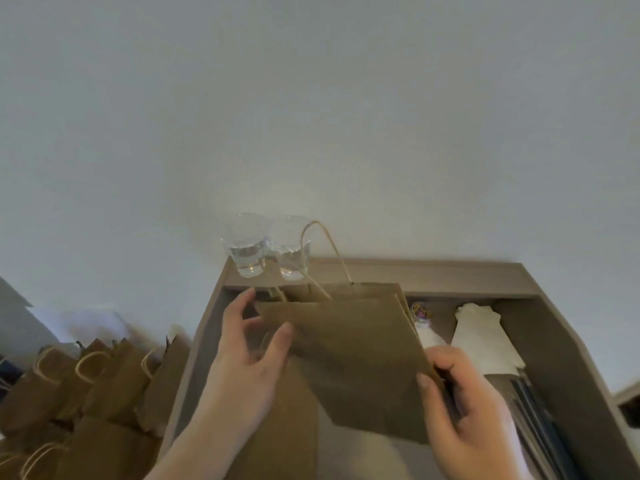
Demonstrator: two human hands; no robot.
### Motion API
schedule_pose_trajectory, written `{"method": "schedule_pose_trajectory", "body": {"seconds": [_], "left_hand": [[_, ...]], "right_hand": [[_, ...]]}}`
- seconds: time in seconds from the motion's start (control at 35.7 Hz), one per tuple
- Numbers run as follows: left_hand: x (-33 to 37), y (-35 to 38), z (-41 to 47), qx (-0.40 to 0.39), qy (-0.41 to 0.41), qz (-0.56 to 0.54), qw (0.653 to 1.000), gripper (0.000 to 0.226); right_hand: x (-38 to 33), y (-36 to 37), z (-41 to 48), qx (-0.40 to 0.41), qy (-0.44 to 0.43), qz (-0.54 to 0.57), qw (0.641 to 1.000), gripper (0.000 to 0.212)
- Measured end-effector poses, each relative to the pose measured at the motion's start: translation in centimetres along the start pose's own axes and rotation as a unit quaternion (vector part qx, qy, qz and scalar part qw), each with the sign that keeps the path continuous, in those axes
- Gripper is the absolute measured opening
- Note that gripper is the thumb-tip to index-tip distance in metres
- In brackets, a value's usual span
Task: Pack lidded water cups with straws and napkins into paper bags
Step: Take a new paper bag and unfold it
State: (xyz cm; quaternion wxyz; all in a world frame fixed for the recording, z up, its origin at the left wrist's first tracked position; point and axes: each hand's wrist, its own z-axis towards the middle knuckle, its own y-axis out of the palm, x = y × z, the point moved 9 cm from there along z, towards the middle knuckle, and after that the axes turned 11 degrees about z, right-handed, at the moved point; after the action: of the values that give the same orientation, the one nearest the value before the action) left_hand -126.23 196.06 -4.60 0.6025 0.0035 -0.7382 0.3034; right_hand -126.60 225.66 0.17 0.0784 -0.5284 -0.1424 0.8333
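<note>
— Which step are you on?

— Opening a fresh bag. My right hand (460,403), low and right of centre, pinches the bag (346,348) at its right edge, with the thumb on the front and the other fingers curled behind. My left hand (249,355) has the left edge. Its thumb is on the front panel and its fingers are spread, reaching behind near the mouth. The bag hangs tilted over the counter (450,271) in mid-frame, nearly flat, its mouth barely parted.

— Anything in it?

— I can't see inside, but I'd guess not.

— And the rest?

— Packed bags (86,375) crowd the lower left. Dark sticks (540,427), likely the straws, lie at the lower right, with the napkins (485,341) just beyond them, right of the bag. Two cups (247,247) of water stand side by side at the counter's far edge, behind the bag's handle.

— Next?

— I'll pull the sides apart, square the bottom and stand the bag up. That frees a hand to reach past it for a cup, which has to stay upright.
</note>
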Motion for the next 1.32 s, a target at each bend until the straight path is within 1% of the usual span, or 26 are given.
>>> {"method": "schedule_pose_trajectory", "body": {"seconds": [0.03, 0.08, 0.11, 0.14, 0.2, 0.25, 0.34, 0.36, 0.42, 0.45, 0.48, 0.5, 0.53, 0.56, 0.59, 0.64, 0.67, 0.7, 0.73, 0.81, 0.84, 0.98, 1.06, 1.18, 1.26, 1.32], "left_hand": [[1.1, -0.1, -0.3, 0.015, 0.013, -0.042, 0.999, 0.071], [2.4, 0.2, -0.7, 0.009, 0.015, -0.147, 0.989, 0.059], [2.7, 1.0, -1.0, -0.031, -0.004, -0.197, 0.980, 0.054], [3.0, 2.5, -1.4, -0.101, -0.030, -0.243, 0.964, 0.056], [3.6, 5.7, -3.2, -0.246, -0.073, -0.295, 0.921, 0.076], [4.5, 7.3, -4.9, -0.307, -0.081, -0.291, 0.903, 0.083], [4.7, 8.7, -5.9, -0.311, -0.083, -0.261, 0.910, 0.071], [4.7, 9.2, -6.1, -0.314, -0.082, -0.251, 0.912, 0.069], [4.9, 10.2, -6.6, -0.334, -0.077, -0.231, 0.911, 0.070], [5.1, 10.6, -7.0, -0.343, -0.074, -0.224, 0.909, 0.066], [5.2, 10.9, -7.3, -0.343, -0.078, -0.220, 0.910, 0.057], [5.0, 11.2, -7.5, -0.336, -0.083, -0.221, 0.912, 0.048], [4.8, 11.4, -7.6, -0.329, -0.087, -0.224, 0.913, 0.041], [4.9, 11.6, -7.8, -0.331, -0.088, -0.224, 0.913, 0.040], [5.0, 12.1, -7.9, -0.338, -0.083, -0.218, 0.911, 0.046], [5.7, 12.7, -8.2, -0.350, -0.061, -0.209, 0.911, 0.077], [6.2, 12.9, -8.3, -0.350, -0.046, -0.199, 0.914, 0.089], [6.5, 13.0, -8.5, -0.349, -0.027, -0.176, 0.920, 0.094], [6.6, 13.0, -8.8, -0.346, -0.007, -0.147, 0.927, 0.089], [6.9, 13.3, -10.2, -0.353, 0.027, -0.099, 0.930, 0.056], [7.0, 13.4, -10.4, -0.354, 0.030, -0.088, 0.930, 0.054], [8.2, 13.8, -11.0, -0.316, 0.064, -0.062, 0.944, 0.077], [8.1, 13.8, -10.8, -0.280, 0.074, -0.062, 0.955, 0.081], [8.3, 13.8, -10.9, -0.271, 0.078, -0.072, 0.957, 0.082], [8.2, 13.9, -11.1, -0.280, 0.082, -0.062, 0.955, 0.081], [8.2, 13.7, -11.1, -0.272, 0.079, -0.051, 0.958, 0.080]], "right_hand": [[-0.2, -0.1, -0.5, 0.021, -0.016, 0.006, 1.000, 0.047], [-0.7, -0.1, -1.3, 0.049, -0.050, 0.015, 0.997, 0.052], [-0.8, 0.2, -1.5, 0.045, -0.070, 0.008, 0.997, 0.054], [-0.9, 0.5, -1.8, 0.032, -0.088, 0.001, 0.996, 0.055], [-0.4, 1.3, -2.0, -0.015, -0.101, -0.013, 0.995, 0.054], [0.2, 2.0, -2.5, -0.088, -0.094, -0.031, 0.991, 0.051], [2.2, 2.8, -3.4, -0.196, -0.052, -0.023, 0.979, 0.039], [2.8, 3.6, -3.0, -0.225, -0.027, -0.003, 0.974, 0.038], [3.2, 4.4, -3.8, -0.301, 0.006, 0.056, 0.952, 0.047], [4.0, 4.5, -4.3, -0.330, 0.042, 0.108, 0.937, 0.047], [4.6, 4.3, -4.2, -0.334, 0.076, 0.151, 0.927, 0.039], [4.9, 4.0, -3.7, -0.320, 0.099, 0.191, 0.923, 0.033], [5.0, 3.4, -3.0, -0.283, 0.119, 0.223, 0.925, 0.040], [5.7, 2.6, -2.2, -0.216, 0.158, 0.263, 0.927, 0.054], [6.0, 2.0, -2.6, -0.176, 0.198, 0.326, 0.908, 0.067], [6.1, 1.1, -2.4, -0.131, 0.202, 0.391, 0.888, 0.080], [5.6, 0.9, -2.2, -0.134, 0.190, 0.385, 0.893, 0.082], [5.1, 0.7, -1.9, -0.137, 0.175, 0.369, 0.903, 0.084], [4.7, 0.4, -1.8, -0.132, 0.168, 0.350, 0.912, 0.085], [3.7, -1.1, -1.3, -0.119, 0.142, 0.317, 0.930, 0.080], [3.3, -1.4, -1.2, -0.122, 0.136, 0.315, 0.931, 0.078], [3.4, -1.8, -1.8, -0.119, 0.156, 0.337, 0.921, 0.060], [3.3, -1.5, -2.3, -0.126, 0.172, 0.352, 0.911, 0.072], [3.4, -1.3, -2.2, -0.134, 0.187, 0.332, 0.915, 0.072], [3.5, -1.4, -2.2, -0.140, 0.194, 0.313, 0.919, 0.095], [3.2, -1.6, -2.2, -0.143, 0.201, 0.315, 0.916, 0.102]]}}
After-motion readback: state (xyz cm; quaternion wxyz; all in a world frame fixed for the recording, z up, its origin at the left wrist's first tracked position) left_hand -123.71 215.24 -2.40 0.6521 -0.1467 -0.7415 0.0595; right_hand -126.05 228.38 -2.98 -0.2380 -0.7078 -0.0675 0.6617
